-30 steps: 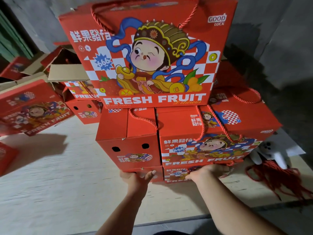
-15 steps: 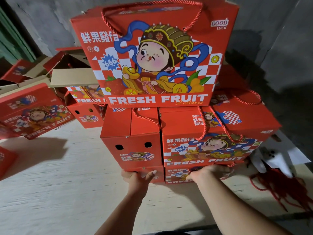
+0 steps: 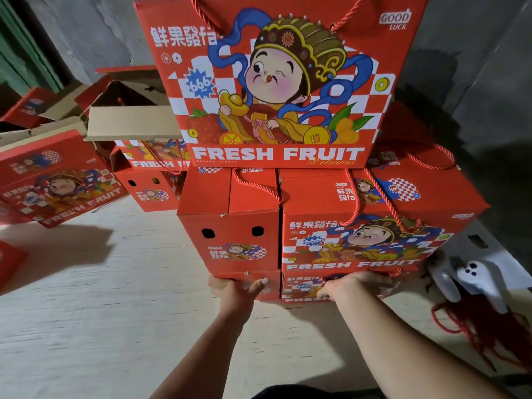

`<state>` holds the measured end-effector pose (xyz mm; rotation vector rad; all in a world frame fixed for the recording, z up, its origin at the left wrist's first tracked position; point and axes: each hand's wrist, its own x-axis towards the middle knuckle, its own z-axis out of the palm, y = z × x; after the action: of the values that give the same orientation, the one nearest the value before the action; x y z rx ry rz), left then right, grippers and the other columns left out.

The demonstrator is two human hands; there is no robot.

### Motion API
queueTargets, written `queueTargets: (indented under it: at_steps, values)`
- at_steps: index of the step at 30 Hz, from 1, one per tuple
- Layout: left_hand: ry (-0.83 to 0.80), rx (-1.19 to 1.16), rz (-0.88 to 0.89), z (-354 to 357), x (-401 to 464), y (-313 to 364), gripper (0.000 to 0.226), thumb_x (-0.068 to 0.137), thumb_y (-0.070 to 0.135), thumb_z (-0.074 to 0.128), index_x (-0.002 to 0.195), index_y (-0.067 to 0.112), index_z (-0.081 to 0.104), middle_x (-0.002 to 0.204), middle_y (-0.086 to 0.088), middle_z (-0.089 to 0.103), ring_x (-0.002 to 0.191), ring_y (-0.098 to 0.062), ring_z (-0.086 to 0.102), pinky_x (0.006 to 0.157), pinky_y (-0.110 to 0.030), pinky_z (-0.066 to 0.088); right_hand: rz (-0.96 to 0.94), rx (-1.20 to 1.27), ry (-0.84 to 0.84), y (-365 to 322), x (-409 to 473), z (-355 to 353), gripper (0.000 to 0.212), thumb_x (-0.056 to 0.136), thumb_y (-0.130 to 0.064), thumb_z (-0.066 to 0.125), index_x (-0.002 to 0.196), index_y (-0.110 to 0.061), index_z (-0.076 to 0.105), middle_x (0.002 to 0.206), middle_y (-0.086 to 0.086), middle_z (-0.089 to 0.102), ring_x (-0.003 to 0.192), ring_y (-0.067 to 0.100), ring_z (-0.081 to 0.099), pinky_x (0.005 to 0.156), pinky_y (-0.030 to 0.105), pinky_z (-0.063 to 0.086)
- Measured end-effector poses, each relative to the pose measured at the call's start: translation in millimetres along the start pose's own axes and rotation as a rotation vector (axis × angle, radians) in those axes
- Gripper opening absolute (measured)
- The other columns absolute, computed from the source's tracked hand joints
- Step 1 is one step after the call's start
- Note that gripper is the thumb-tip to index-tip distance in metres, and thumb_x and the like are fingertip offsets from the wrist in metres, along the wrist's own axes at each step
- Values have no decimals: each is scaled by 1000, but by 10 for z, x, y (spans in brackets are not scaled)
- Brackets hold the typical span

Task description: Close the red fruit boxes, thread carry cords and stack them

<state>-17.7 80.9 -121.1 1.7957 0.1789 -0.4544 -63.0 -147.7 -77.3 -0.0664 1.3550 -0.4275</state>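
Observation:
A stack of closed red fruit boxes fills the middle of the head view. The top box shows its printed front and a red carry cord. Below it stand a narrow-end box and a wide box with a cord over its lid. Two more boxes lie under those. My left hand grips the bottom edge of the narrow-end box, thumb on its front. My right hand is curled under the bottom edge of the wide box.
An open box with raised brown flaps stands behind on the left. Flat or tilted red boxes lie at the far left. A bundle of loose red cords and a white object lie on the right of the pale board surface.
The stack has grown larger in the view and shifted right. Both hands keep the same hold at the boxes' lower edges.

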Motion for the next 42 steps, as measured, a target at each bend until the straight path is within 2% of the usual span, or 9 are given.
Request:
queueTargets:
  at_steps: [6, 10, 15, 19, 23, 28, 32, 40, 42]
  values:
    - [4, -10, 20, 42, 96, 15, 55, 83, 32, 87, 124, 26, 50, 104, 18, 65, 95, -3, 60, 93, -33, 42, -22, 31, 30, 14, 69, 103, 79, 95, -80, 29, 157, -31, 22, 162, 2, 35, 149, 36, 32, 121, 67, 17]
    - [-1, -7, 10, 60, 153, 26, 67, 83, 35, 87, 138, 10, 56, 119, -5, 72, 109, -26, 64, 95, -33, 46, -103, 25, 63, 36, 71, 147, 85, 90, -84, 32, 155, -31, 24, 161, 3, 34, 149, 39, 30, 118, 67, 15]
    - [25, -35, 27, 58, 84, 98, 75, 80, 25, 91, 139, 18, 45, 131, -5, 62, 117, -23, 59, 97, -30, 42, -104, 23, -111, 45, -30, -10, 84, 88, -87, 27, 153, -34, 28, 161, 4, 35, 150, 41, 29, 115, 76, 14]
    - [131, -47, -11, -44, -114, 209, 95, 76, 26, 94, 147, 20, 32, 138, -7, 48, 125, -28, 52, 100, -39, 46, -101, -164, -246, 303, -106, -348, 88, 83, -90, 33, 142, -26, 48, 141, 9, 53, 131, 33, 51, 110, 56, 40]
    - [68, -94, -188, -293, -477, 214, 84, 99, 35, 71, 162, 22, 18, 157, -12, 37, 140, -32, 46, 117, -50, 40, -122, -543, -289, 1124, -369, -646, 65, 92, -75, 44, 128, -23, 60, 122, 7, 70, 108, 27, 68, 83, 37, 52]
    - [29, -278, -85, -899, -804, 145, 19, 107, 26, 56, 109, 26, 75, 101, 2, 78, 86, -10, 70, 70, -21, 51, -218, -1018, -702, 2104, -839, -570, 17, 101, -36, 58, 112, -29, 69, 110, -2, 77, 91, 13, 76, 78, 33, 53]
    - [216, -348, -77, -1663, -846, 95, 19, 106, 27, 60, 123, 24, 68, 114, -2, 76, 105, -14, 70, 86, -26, 52, -293, -1232, -920, 2778, -1131, -427, 21, 104, -26, 55, 120, -32, 66, 111, -10, 75, 96, 7, 74, 83, 32, 53]
    - [433, -412, 4, -3613, -396, -8, 30, 109, 9, 41, 124, 23, 63, 118, 9, 71, 98, 11, 67, 76, -5, 50, -447, -1500, -1200, 4879, -1820, 151, 39, 100, -8, 45, 105, -41, 67, 109, -23, 69, 101, -13, 63, 75, 4, 45]
    - [482, -378, 22, -4288, -161, 11, 29, 108, 10, 43, 123, 24, 63, 119, 9, 70, 103, 6, 67, 78, -6, 50, -461, -1543, -1261, 5508, -2017, 406, 41, 98, -12, 44, 100, -47, 66, 109, -23, 69, 105, -8, 63, 79, 11, 47]
